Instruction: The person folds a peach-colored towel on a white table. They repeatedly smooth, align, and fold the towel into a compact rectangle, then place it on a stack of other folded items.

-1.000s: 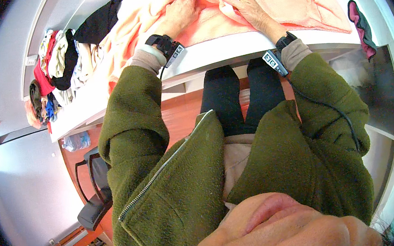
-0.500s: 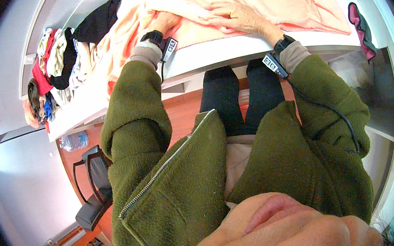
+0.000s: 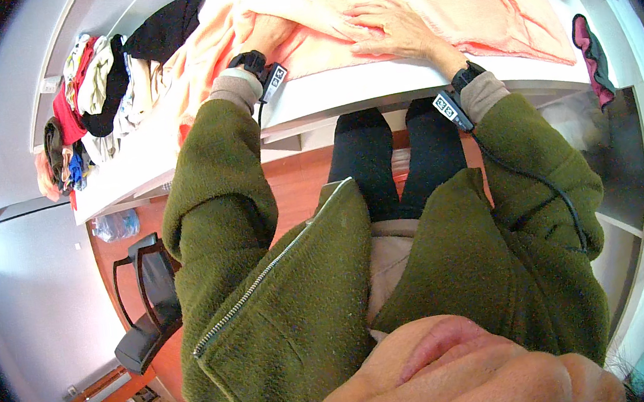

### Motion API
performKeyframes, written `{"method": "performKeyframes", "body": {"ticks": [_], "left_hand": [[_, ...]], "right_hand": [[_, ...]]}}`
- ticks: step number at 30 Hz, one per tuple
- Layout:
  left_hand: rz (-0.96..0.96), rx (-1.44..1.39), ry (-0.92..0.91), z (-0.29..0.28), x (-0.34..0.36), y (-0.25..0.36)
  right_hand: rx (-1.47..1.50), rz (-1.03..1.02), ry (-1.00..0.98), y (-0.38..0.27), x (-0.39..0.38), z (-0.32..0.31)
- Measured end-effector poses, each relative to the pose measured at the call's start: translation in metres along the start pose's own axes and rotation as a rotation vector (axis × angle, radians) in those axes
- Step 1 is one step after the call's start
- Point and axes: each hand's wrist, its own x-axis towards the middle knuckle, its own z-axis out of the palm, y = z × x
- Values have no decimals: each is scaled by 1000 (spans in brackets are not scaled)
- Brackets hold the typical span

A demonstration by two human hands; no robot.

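Observation:
A peach-coloured, soft blanket-like cloth [image 3: 465,1] lies spread over the white table [image 3: 372,80], flat on the right and bunched in folds on the left. My right hand [image 3: 392,31] rests palm down on it, fingers stretched out and pointing left, with nothing gripped. My left hand [image 3: 269,35] is at the rumpled part, its fingers tucked under a fold and hidden. Whether they pinch the cloth cannot be seen. Each wrist wears a black strap with a small device.
Piled clothes [image 3: 87,92] in several colours and a black garment [image 3: 166,26] lie at the table's left. A pink and dark green cloth piece [image 3: 594,58] sits at the right edge. A black chair [image 3: 149,295] stands on the reddish floor, lower left, near a clear plastic bag [image 3: 116,225].
My right hand has shifted slightly to the right and nearer on the cloth. My left hand stays at the fold. The view has tilted a little.

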Motion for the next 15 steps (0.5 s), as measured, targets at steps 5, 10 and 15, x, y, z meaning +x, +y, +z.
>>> {"method": "performKeyframes", "body": {"ticks": [5, 10, 15], "left_hand": [[-6, 10, -15, -2, 1, -5], [-10, 25, -44, -3, -8, -15], [-11, 22, -95, -8, -14, -26]], "right_hand": [[-21, -6, 20, 0, 0, 1], [4, 26, -51, -2, 1, -4], [-19, 22, -79, -7, 3, -9]]}}
